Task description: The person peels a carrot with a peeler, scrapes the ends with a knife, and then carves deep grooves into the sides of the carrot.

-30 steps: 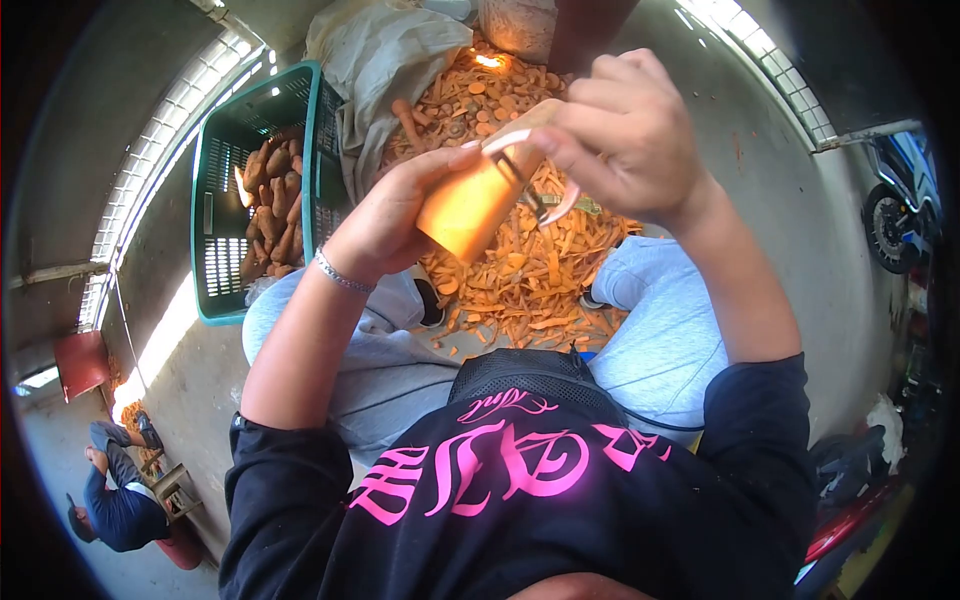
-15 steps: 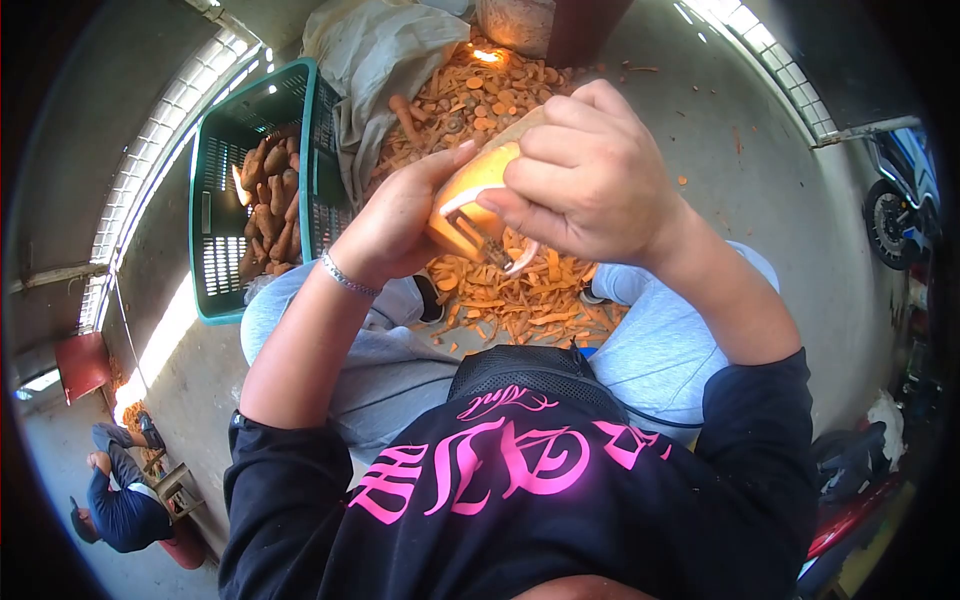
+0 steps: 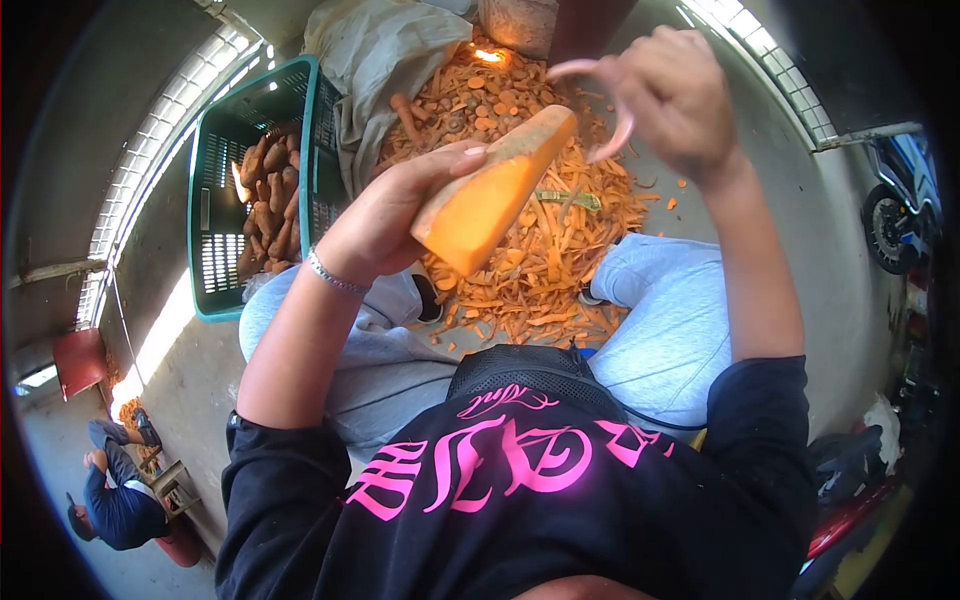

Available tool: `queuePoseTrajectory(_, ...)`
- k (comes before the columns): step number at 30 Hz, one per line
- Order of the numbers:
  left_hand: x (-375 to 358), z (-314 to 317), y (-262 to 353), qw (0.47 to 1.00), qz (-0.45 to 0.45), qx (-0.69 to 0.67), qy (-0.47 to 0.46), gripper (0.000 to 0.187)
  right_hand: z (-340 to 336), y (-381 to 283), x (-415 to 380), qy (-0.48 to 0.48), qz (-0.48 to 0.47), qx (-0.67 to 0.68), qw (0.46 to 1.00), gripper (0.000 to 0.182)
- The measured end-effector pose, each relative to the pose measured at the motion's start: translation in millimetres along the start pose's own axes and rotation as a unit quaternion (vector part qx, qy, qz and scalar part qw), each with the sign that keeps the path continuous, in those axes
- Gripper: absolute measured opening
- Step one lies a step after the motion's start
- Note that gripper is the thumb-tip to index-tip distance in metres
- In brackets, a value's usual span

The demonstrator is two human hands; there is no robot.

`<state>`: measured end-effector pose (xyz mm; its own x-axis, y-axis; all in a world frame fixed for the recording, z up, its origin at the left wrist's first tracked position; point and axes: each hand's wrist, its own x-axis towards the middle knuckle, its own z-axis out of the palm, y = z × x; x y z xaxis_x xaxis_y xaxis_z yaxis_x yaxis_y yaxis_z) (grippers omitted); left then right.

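Daylight through gridded windows (image 3: 163,145), fisheye bowing, black corners.
Sunlight streaks the floor (image 3: 165,335) at left and glares at the peelings' (image 3: 550,275) far edge; the right hand (image 3: 678,105) looks slightly blurred, the walls dim.

one close, wide head-worn view, forward and steeply down

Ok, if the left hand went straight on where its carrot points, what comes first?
Likely the peeler in the right hand, just beyond the narrow end of the carrot, though depth is unclear.
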<state>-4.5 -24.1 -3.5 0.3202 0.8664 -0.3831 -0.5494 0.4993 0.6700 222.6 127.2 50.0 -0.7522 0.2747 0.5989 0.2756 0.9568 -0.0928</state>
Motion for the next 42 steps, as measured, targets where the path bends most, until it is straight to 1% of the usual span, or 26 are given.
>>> queuePoseTrajectory(2, 6, -1, -5, 1.000, 0.006, 0.010, -0.004, 0.041, 6, -28, -2, 0.005, -0.074, 0.017, 0.997, 0.025)
queuePoseTrajectory(3, 5, -2, -8, 1.000, 0.009, -0.026, 0.002, 0.037, 8, -42, -2, -0.001, -0.079, 0.035, 0.996, 0.025)
queuePoseTrajectory(5, 6, -2, -8, 0.997, -0.004, -0.072, -0.034, 0.035, 12, -67, -2, -0.013, -0.089, 0.072, 0.993, 0.025)
queuePoseTrajectory(6, 6, -1, -8, 0.994, -0.009, -0.094, -0.052, 0.034, 14, -72, -2, -0.002, -0.090, 0.082, 0.993, 0.025)
queuePoseTrajectory(7, 6, 4, -7, 0.994, -0.014, -0.105, -0.024, 0.033, 17, -75, -2, 0.010, -0.090, 0.092, 0.992, 0.025)
queuePoseTrajectory(10, 5, 9, -6, 0.994, -0.017, -0.109, -0.021, 0.034, 22, -79, -2, 0.029, -0.085, 0.097, 0.991, 0.027)
queuePoseTrajectory(13, 3, -1, -6, 0.988, -0.033, -0.115, -0.099, 0.035, 25, -78, -2, 0.018, -0.079, 0.091, 0.993, 0.026)
queuePoseTrajectory(16, 5, 3, -11, 0.998, -0.031, -0.059, 0.014, 0.035, 24, -73, -3, -0.015, -0.076, 0.074, 0.994, 0.027)
queuePoseTrajectory(19, 1, 1, -13, 0.998, -0.007, -0.060, 0.005, 0.036, 28, -55, -6, -0.027, -0.078, 0.083, 0.993, 0.028)
queuePoseTrajectory(22, -5, 5, -8, 0.998, 0.007, -0.046, -0.042, 0.039, 29, -36, -8, -0.028, -0.092, 0.089, 0.991, 0.027)
queuePoseTrajectory(23, -3, 0, -10, 0.996, 0.003, -0.073, -0.060, 0.043, 30, -30, -9, -0.035, -0.094, 0.088, 0.991, 0.025)
queuePoseTrajectory(25, -1, -3, -9, 0.999, -0.007, -0.049, -0.013, 0.044, 30, -13, -12, -0.057, -0.098, 0.060, 0.992, 0.019)
queuePoseTrajectory(26, -1, -4, -9, 0.999, -0.012, -0.037, 0.009, 0.045, 30, 7, -15, -0.043, -0.080, 0.038, 0.995, 0.021)
queuePoseTrajectory(27, -2, -8, -11, 0.998, -0.013, -0.058, 0.010, 0.047, 28, 29, -18, -0.029, -0.063, 0.013, 0.997, 0.023)
queuePoseTrajectory(28, -4, -5, -8, 0.998, -0.003, -0.063, -0.001, 0.047, 19, 44, -19, -0.069, -0.002, -0.066, 0.995, 0.024)
queuePoseTrajectory(29, -10, 0, -3, 0.998, 0.006, -0.069, -0.010, 0.048, 19, 65, -27, -0.061, 0.064, -0.042, 0.995, 0.028)
queuePoseTrajectory(30, -14, 3, 1, 0.997, 0.018, -0.076, -0.019, 0.049, 15, 67, -28, -0.046, 0.090, -0.025, 0.995, 0.028)
queuePoseTrajectory(31, -15, 2, 4, 0.998, 0.021, -0.051, -0.043, 0.049, 11, 68, -27, -0.032, 0.113, -0.007, 0.993, 0.028)
queuePoseTrajectory(32, -13, -1, 5, 0.999, 0.007, -0.045, -0.025, 0.048, 8, 68, -23, -0.019, 0.134, 0.011, 0.991, 0.029)
queuePoseTrajectory(33, -11, -5, 4, 0.999, -0.007, -0.038, -0.007, 0.048, 2, 49, -15, -0.008, 0.118, 0.025, 0.993, 0.029)
queuePoseTrajectory(34, -9, -8, 3, 0.999, -0.023, -0.030, 0.012, 0.047, -4, 30, -7, -0.010, 0.063, 0.021, 0.998, 0.027)
queuePoseTrajectory(35, -6, -8, 0, 0.998, -0.025, -0.061, 0.008, 0.045, -7, 12, -2, -0.011, 0.011, 0.017, 1.000, 0.026)
queuePoseTrajectory(37, -2, 0, -3, 0.999, -0.015, -0.045, 0.016, 0.043, 0, -24, 2, 0.004, -0.092, 0.060, 0.994, 0.022)
queuePoseTrajectory(38, -1, 4, -4, 0.999, -0.010, -0.037, 0.019, 0.042, 1, -43, 2, -0.028, -0.087, 0.047, 0.995, 0.025)
queuePoseTrajectory(39, 0, 6, -6, 0.998, -0.017, -0.054, 0.008, 0.040, 6, -58, 4, -0.023, -0.091, 0.061, 0.994, 0.029)
queuePoseTrajectory(42, 2, 10, -10, 0.993, -0.036, -0.107, -0.028, 0.035, 23, -78, 2, 0.010, -0.092, 0.110, 0.990, 0.033)
